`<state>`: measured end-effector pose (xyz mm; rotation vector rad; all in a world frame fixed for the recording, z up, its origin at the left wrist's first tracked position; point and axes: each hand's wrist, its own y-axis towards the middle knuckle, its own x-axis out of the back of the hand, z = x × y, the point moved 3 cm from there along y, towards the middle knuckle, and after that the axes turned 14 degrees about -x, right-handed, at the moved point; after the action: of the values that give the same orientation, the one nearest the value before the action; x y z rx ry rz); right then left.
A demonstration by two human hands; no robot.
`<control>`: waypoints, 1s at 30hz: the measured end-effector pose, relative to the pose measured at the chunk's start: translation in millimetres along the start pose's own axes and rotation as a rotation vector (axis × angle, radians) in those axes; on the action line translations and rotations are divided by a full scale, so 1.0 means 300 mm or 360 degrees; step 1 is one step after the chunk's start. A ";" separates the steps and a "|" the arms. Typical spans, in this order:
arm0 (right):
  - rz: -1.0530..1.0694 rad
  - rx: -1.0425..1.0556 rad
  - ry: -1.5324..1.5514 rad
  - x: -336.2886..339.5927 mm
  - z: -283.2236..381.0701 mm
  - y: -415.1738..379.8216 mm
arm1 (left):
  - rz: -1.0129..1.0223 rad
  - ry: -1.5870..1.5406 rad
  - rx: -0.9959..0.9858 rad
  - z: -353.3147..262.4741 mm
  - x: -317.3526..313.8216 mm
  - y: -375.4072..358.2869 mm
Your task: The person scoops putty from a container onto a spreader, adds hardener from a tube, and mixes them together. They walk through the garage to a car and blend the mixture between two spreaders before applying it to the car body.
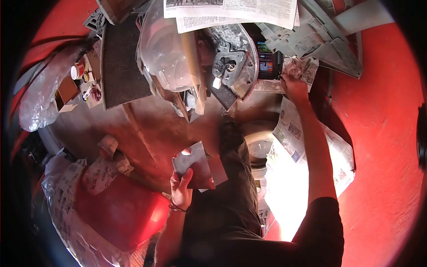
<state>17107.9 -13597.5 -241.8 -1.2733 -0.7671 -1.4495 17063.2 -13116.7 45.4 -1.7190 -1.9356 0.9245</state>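
Note:
My left hand point(181, 191) grips a flat grey rectangular plate point(193, 162) with a dull, smudged surface, thumb on its face and a fingertip at its upper edge. Behind the plate, a thin reddish-brown sheet point(219, 171) sticks out to the right. My right hand point(294, 89) reaches forward, its fingers bent together at the lower right corner of a dark device with a lit screen point(267, 66). What those fingers hold is hidden. A crumpled printed paper point(302, 69) lies just beyond that hand.
A dusty headlamp unit point(229, 64) and a clear plastic cover point(169, 53) stand ahead, under newspaper sheets point(231, 11). A dark radiator-like panel point(124, 62) leans at left. A glossy red panel point(120, 209) edged with newspaper lies lower left. Brightly lit newspaper point(289, 133) hangs beside my right arm.

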 end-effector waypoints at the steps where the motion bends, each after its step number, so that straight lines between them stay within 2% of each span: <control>1: 0.0070 0.0135 -0.0144 -0.013 -0.015 0.003 | -0.0006 -0.0004 -0.0010 0.004 0.004 -0.001; 4: 0.0220 0.0266 -0.0268 -0.006 -0.042 0.041 | -0.0059 -0.0060 -0.0017 0.001 -0.008 -0.010; 7: 0.0187 0.0484 -0.0215 0.027 -0.023 0.070 | -0.0078 -0.0093 0.0015 0.016 0.002 -0.017; 10: 0.0233 0.0471 -0.0306 0.035 -0.003 0.069 | -0.0032 -0.0104 0.0037 0.029 0.009 -0.024; 13: 0.0356 -0.0071 0.0000 -0.008 -0.021 0.011 | -0.0038 -0.0051 -0.0013 0.027 0.003 -0.022; 16: 0.0097 -0.0712 0.0194 -0.040 -0.034 -0.040 | -0.0018 -0.0089 0.0014 0.023 -0.008 -0.022; 19: 0.0015 -0.0851 0.0297 -0.047 -0.007 -0.052 | -0.0040 -0.0077 -0.0011 0.017 -0.023 -0.024; 22: -0.0252 -0.0543 0.0399 -0.022 0.066 -0.044 | -0.0039 -0.0081 0.0023 0.030 -0.004 -0.028; 28: -0.0296 -0.0669 0.0372 -0.016 0.104 -0.033 | -0.0032 -0.0058 0.0038 0.028 -0.003 -0.034; 30: -0.0260 -0.0805 0.0330 -0.009 0.111 -0.051 | -0.0009 -0.0049 0.0029 0.020 -0.011 -0.034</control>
<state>17103.6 -13561.8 -234.2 -1.4227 -0.3802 -1.9565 17052.4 -13121.5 48.8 -1.6979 -1.9444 0.9690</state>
